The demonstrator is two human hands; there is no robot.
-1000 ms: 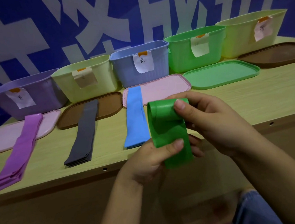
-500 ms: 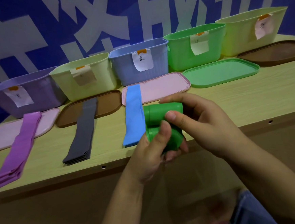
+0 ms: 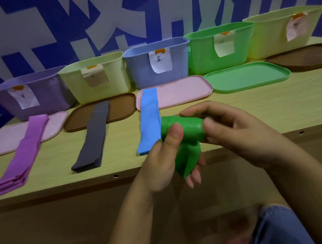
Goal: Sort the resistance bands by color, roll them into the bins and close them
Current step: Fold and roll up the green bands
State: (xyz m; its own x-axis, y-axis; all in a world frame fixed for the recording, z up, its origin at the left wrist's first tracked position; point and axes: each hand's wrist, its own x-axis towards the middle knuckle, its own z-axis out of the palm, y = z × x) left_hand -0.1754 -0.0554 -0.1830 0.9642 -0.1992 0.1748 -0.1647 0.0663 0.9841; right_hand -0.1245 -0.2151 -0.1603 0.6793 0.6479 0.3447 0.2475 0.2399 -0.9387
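Green band (image 3: 183,128) rolled tighter than before, left hand (image 3: 165,160) and right hand (image 3: 234,133) grip holding it, loose tail hanging

A single head-worn wide-angle view looks forward and down, close above the two hands' grip at centre, with the pale wooden table (image 3: 251,110) stretching beyond it to a blue wall.

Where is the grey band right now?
The grey band lies flat on the table, left of centre, between the purple band and the blue band, its far end on the brown lid.

Bare table (image 3: 271,113) before green lid (image 3: 247,76)
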